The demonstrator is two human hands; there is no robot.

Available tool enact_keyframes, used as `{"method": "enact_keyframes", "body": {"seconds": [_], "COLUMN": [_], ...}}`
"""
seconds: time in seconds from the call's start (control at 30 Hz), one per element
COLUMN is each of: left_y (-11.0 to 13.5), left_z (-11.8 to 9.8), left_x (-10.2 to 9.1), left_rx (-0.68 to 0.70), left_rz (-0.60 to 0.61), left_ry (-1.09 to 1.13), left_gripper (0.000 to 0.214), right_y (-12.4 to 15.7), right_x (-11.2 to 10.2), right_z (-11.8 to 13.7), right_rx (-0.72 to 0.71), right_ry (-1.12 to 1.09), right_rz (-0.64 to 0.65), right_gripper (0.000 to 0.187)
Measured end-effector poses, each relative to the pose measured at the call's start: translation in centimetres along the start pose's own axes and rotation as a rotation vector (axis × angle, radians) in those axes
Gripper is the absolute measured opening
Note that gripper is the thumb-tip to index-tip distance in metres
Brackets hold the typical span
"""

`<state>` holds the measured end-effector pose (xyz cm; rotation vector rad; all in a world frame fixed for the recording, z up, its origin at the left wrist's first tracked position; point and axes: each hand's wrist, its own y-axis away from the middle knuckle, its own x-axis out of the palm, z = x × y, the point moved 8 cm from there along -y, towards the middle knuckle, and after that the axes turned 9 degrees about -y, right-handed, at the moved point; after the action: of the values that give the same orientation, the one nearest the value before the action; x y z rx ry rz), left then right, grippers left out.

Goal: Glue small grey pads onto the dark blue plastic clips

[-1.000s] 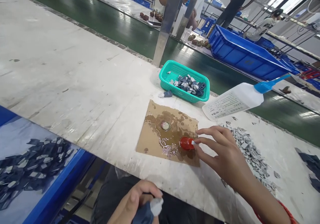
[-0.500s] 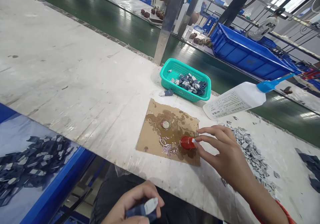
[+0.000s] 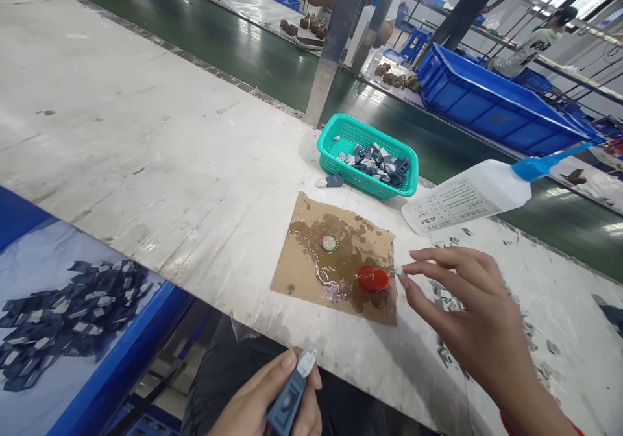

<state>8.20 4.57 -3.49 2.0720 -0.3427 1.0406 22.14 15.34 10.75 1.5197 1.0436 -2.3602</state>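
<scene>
Head view: left hand (image 3: 265,400) grips grey part (image 3: 288,397); right hand (image 3: 467,322) pinches white chip (image 3: 400,271); bottle (image 3: 467,196) label unreadable.

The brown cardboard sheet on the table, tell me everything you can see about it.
The cardboard sheet is a flat brown rectangle lying on the white table near its front edge, just in front of the teal basket. Its middle is stained dark and glossy with wet-looking glue. A red cap and a small round metal-looking piece sit on it. The right hand is beside its right edge, apparently not touching.
</scene>
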Motion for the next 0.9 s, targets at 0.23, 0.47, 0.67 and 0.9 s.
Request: {"method": "enact_keyframes", "body": {"seconds": [0.23, 0.47, 0.67, 0.9], "left_y": [-0.1, 0.0, 0.9, 1.6], "left_z": [-1.4, -2.0, -3.4, -5.1], "left_x": [0.3, 0.2, -0.8, 0.1], "left_rx": [0.154, 0.22, 0.325, 0.464], "left_rz": [0.077, -0.09, -0.318, -0.386], "left_ry": [0.037, -0.07, -0.378, -0.493], "left_gripper": [0.021, 0.028, 0.026, 0.017], "right_y": [1.0, 2.1, 3.5, 3.8], "right_x": [0.9, -0.2, 2.5, 3.7], "right_z": [-0.7, 2.7, 6.8, 7.3], "right_rx": [0.064, 0.139, 0.079, 0.103], "right_ry": [0.019, -0.111, -0.427, -0.416], "right_rz": [-0.044, -0.118, 0.018, -0.029], "right_gripper": [0.005, 0.006, 0.022, 0.018]}}
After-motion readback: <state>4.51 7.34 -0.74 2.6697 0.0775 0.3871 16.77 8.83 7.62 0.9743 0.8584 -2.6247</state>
